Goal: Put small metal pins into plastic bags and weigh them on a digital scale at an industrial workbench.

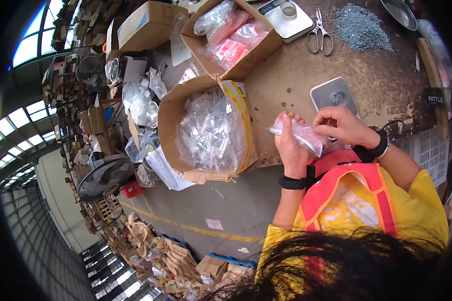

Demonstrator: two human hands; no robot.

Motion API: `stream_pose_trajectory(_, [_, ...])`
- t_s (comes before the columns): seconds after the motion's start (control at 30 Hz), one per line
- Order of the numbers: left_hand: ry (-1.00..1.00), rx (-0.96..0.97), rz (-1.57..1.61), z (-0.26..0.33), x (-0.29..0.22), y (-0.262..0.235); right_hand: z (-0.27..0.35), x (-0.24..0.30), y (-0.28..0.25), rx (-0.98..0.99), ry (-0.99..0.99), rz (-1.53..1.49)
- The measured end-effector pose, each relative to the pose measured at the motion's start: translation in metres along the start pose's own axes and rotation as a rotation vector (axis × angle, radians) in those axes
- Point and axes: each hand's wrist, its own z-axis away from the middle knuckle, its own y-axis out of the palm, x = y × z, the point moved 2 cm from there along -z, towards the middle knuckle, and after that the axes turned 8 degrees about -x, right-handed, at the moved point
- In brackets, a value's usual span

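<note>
My left hand (291,150) is closed around a stack of clear plastic bags (306,138) with a pinkish tint, its thumb lying on top. My right hand (342,124) pinches at the right side of the bags with thumb and fingers. Just beyond my hands, a small white scale (318,95) holds a little heap of metal pieces (338,97). To the left stands an open cardboard box (170,113) with many filled clear bags (211,133). A large pile of small silvery metal pieces (364,27) lies at the far right of the table.
Scissors (320,35) lie beside a second scale (296,27) bearing a round metal cup (288,10). Another cardboard box (256,52) contains red-and-clear bag packs. A metal bowl (401,14) sits at the far right. Left of the table is a black fan (105,178).
</note>
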Motion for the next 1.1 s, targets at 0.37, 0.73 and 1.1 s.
stream_pose_trajectory(0.37, [0.143,0.166,0.005,-0.005,0.001,0.003,-0.006,-0.012,0.005,-0.084,0.213,-0.250])
stream_pose_trajectory(0.73, [-0.100,0.175,-0.029,-0.005,0.022,0.000,-0.007,0.017,0.006,-0.467,-0.167,0.117])
stream_pose_trajectory(1.1, [-0.333,0.135,-0.183,0.007,0.008,-0.010,0.003,0.004,-0.017,-0.447,-0.081,-0.001])
